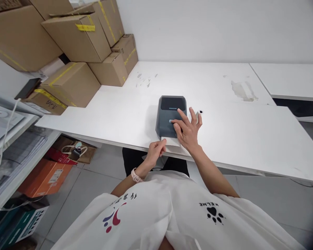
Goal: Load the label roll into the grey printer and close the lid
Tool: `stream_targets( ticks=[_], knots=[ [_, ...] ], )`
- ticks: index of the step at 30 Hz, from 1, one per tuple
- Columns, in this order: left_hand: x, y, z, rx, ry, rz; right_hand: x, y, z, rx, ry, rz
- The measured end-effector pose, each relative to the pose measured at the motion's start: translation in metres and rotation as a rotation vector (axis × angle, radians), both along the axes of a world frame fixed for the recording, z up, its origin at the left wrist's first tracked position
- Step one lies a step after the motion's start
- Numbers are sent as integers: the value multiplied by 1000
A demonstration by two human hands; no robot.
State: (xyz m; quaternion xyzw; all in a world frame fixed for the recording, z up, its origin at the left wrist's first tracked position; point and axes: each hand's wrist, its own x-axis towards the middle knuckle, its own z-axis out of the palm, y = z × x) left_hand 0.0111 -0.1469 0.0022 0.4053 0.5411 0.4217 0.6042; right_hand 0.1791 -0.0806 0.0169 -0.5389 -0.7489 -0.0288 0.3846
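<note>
White table (237, 139): right hand (188, 130) spread on printer (169, 113), left hand (155, 151) pinching label (171, 142).

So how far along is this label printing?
Done: a white label already sticks out of the dark grey label printer at the table edge. In hand: the left hand pinches that label while the right hand presses the printer's top. Left: the label is not yet off the printer.

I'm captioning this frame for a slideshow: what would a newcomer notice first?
A dark grey box-shaped label printer sits near the front edge of the white table, the right hand resting on its top. The left hand pinches the white paper label at its front slot. Brown cardboard boxes pile up at far left.
</note>
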Motion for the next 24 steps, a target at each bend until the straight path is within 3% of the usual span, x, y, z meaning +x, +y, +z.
stream_targets(
  ticks=[3,5,9,11,24],
  knots=[
    [-9,5,-1,221,161,296,0,-9,-8,-74,89,2],
    [-15,10,-1,323,259,362,3,-17,-17,-132,217,7],
    [-19,23,-4,323,301,123,9,-31,-32,-270,485,-52],
    [-17,27,-7,327,299,79,9,-35,-33,-324,523,-55],
    [-11,35,1,410,154,197,13,-35,-16,-324,667,48]
  ],
)
